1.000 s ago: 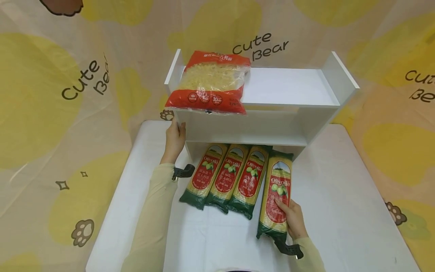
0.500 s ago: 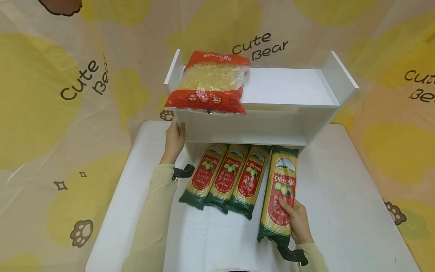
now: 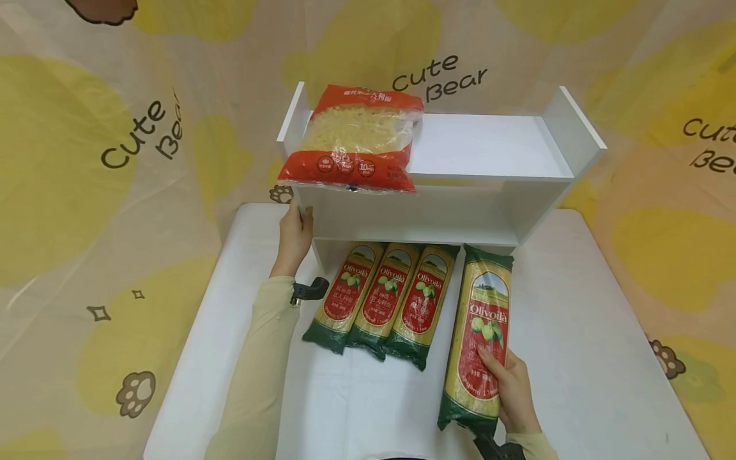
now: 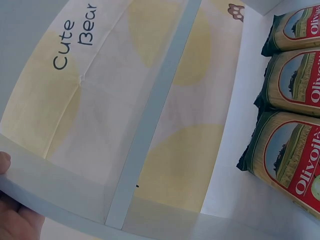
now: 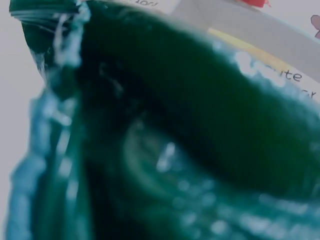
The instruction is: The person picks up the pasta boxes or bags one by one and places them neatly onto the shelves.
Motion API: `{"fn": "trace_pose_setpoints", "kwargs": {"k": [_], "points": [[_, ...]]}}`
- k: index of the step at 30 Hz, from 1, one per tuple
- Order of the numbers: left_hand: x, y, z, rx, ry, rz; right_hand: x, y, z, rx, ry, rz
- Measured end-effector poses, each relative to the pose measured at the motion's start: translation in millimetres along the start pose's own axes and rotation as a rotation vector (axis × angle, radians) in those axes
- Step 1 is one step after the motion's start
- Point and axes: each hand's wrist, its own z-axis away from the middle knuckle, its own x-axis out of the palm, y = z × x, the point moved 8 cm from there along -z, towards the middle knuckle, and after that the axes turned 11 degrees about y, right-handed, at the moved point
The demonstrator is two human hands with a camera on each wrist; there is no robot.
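Note:
My right hand [image 3: 515, 391] grips a spaghetti pack [image 3: 483, 319] by its right side near the lower end, thumb across the red label. The pack is yellow with green ends, tilted slightly, its top end close before the white shelf [image 3: 414, 217]. Its green end [image 5: 200, 125] fills most of the right wrist view and hides the right hand there. My left hand [image 3: 294, 237] holds the shelf's left side panel, thumb on the inner side. Three matching spaghetti packs [image 3: 353, 291] lie side by side, their far ends under the shelf's lower board.
A red bag of short pasta [image 3: 359, 137] leans on the left of the top tier and overhangs its front edge. The white table [image 3: 581, 358] extends on both sides of the shelf. A patterned cloth [image 3: 661, 211] hangs behind and beside it.
The right hand has moved the spaghetti pack to the right and nearer to me, away from the three lying packs. The left hand stays on the shelf panel.

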Motion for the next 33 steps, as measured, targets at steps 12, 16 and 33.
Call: {"fn": "trace_pose_setpoints", "kwargs": {"k": [12,16,33], "points": [[1.3,-0.4,1.0,-0.026,-0.019,-0.011,-2.8,-26.4,21.6,-0.099,-0.039,-0.028],[0.6,-0.1,1.1,-0.023,-0.019,-0.008,0.4,-42.5,27.1,-0.17,-0.071,-0.058],[-0.4,0.5,0.9,-0.003,-0.008,-0.003,23.2,-110.8,30.1,-0.385,-0.192,-0.104]]}}
